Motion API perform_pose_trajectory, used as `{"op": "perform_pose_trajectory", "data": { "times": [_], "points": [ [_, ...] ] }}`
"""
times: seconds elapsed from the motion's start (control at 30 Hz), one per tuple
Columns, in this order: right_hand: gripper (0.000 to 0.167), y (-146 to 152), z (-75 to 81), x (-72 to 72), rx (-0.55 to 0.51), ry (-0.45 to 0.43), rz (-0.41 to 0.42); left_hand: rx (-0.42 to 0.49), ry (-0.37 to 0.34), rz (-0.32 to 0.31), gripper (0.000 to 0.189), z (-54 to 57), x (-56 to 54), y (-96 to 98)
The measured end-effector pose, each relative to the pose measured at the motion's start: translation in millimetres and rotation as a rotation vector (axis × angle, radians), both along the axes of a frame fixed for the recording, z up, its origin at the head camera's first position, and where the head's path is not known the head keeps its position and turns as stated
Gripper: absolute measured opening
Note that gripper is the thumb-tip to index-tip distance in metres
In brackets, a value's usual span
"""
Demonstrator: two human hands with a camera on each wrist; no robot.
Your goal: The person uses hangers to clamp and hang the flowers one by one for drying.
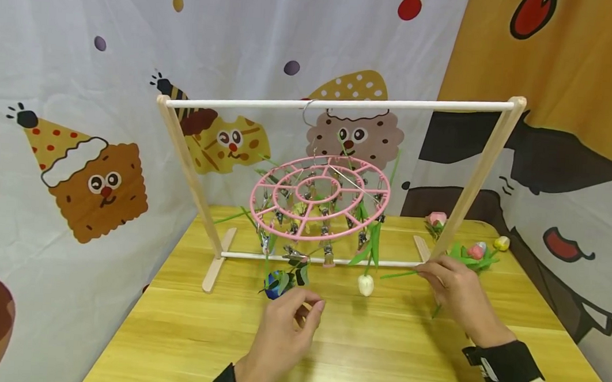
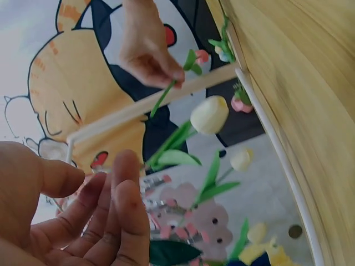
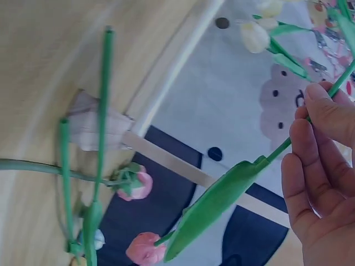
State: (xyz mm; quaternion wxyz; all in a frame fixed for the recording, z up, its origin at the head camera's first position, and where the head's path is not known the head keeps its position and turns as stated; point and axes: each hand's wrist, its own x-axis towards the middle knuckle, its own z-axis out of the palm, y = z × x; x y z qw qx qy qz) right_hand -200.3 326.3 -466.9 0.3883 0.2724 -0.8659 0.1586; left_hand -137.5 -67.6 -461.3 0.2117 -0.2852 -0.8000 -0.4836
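My right hand (image 1: 453, 294) pinches the green stem (image 1: 400, 274) of an artificial pink tulip (image 3: 145, 249) between thumb and fingers. Its bare stem end points left toward the rack, and a long leaf (image 3: 219, 208) lies along the stem. Loosely curled, my left hand (image 1: 285, 328) is in front of the rack with nothing in its fingers. A round pink clip hanger (image 1: 303, 237) hangs from the white bar (image 1: 341, 104) of a wooden stand. From its metal clips, a white tulip (image 1: 365, 285) and a blue flower (image 1: 275, 284) hang head down.
More artificial flowers lie at the right of the wooden table (image 1: 184, 334), among them a yellow tulip (image 1: 502, 243) and a pink rose (image 1: 436, 219) behind the stand's right post (image 1: 480, 177). A low white crossbar (image 1: 395, 264) joins the posts. A cartoon-printed curtain (image 1: 109, 88) hangs behind.
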Motion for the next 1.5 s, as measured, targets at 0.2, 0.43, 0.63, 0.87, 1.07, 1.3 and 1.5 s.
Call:
{"op": "perform_pose_trajectory", "data": {
  "times": [0.2,0.43,0.63,0.87,1.07,1.3,1.5],
  "points": [
    [0.038,-4.6,12.3,4.8,-0.017,0.009,-0.001,-0.001,-0.002,-0.04,0.011,4.1,1.4,19.1],
    [0.043,-11.5,23.8,6.8,-0.054,0.015,0.008,0.033,0.052,-0.03,0.027,15.7,-0.1,33.8],
    [0.024,-15.5,33.7,11.9,-0.076,0.003,0.006,0.044,0.103,0.004,0.037,28.5,-3.1,40.3],
    [0.05,-21.4,43.3,13.4,-0.117,0.089,0.014,0.047,0.259,0.045,0.039,39.8,-9.7,44.2],
    [0.058,-24.8,51.1,17.6,-0.162,0.095,0.013,0.037,0.515,0.1,0.034,45.9,-20.7,43.6],
    [0.016,-30.1,59.8,24.8,-0.24,0.098,0.038,-0.038,0.666,0.191,0.031,54.7,-31.0,38.0],
    [0.045,-36.0,68.7,31.2,-0.307,0.091,0.045,-0.115,0.694,0.264,0.043,58.4,-38.1,30.4]
  ]
}}
